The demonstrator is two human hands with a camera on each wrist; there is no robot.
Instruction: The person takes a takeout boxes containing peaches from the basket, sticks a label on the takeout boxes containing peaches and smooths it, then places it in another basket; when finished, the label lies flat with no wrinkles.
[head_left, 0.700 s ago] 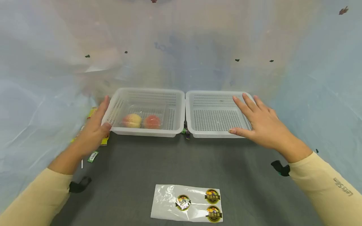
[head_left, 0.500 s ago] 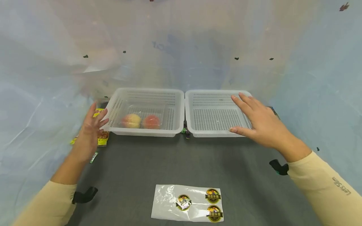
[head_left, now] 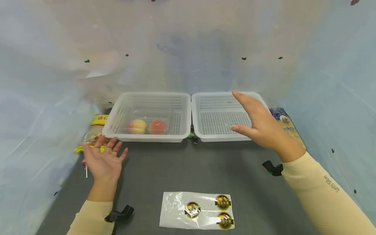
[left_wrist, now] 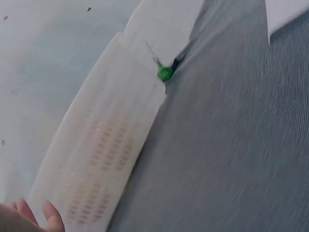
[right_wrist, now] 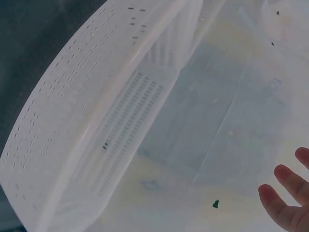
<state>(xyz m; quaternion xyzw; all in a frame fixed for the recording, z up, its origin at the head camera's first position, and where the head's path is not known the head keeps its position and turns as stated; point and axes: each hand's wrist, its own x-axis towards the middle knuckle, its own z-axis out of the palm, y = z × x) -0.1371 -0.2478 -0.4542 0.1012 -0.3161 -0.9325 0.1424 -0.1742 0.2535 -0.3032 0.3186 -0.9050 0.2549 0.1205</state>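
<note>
My left hand (head_left: 106, 161) is palm up with spread fingers, holding nothing, in front of the left white basket's (head_left: 151, 138) near left corner. Inside that basket a clear plastic box (head_left: 152, 112) contains a yellow-red peach (head_left: 136, 126) and a redder peach (head_left: 157, 127). My right hand (head_left: 259, 122) holds nothing; its thumb and fingers are extended over the right side of the second white basket (head_left: 226, 139), which has nothing in it. In the right wrist view three fingertips (right_wrist: 273, 198) show apart from the basket's wall (right_wrist: 63, 101).
A yellow snack packet (head_left: 95, 130) and a pink lollipop (head_left: 84, 162) lie at the left. A blue and tan packet (head_left: 286, 124) leans at the right. Small green-wrapped candy (left_wrist: 165, 72) sits between the baskets. A white sheet with round fruit stickers (head_left: 196, 210) lies in front.
My left hand has moved from the left basket's side toward me and turned palm up. My right hand has shifted slightly left. The packets at both sides show more; the baskets stay put.
</note>
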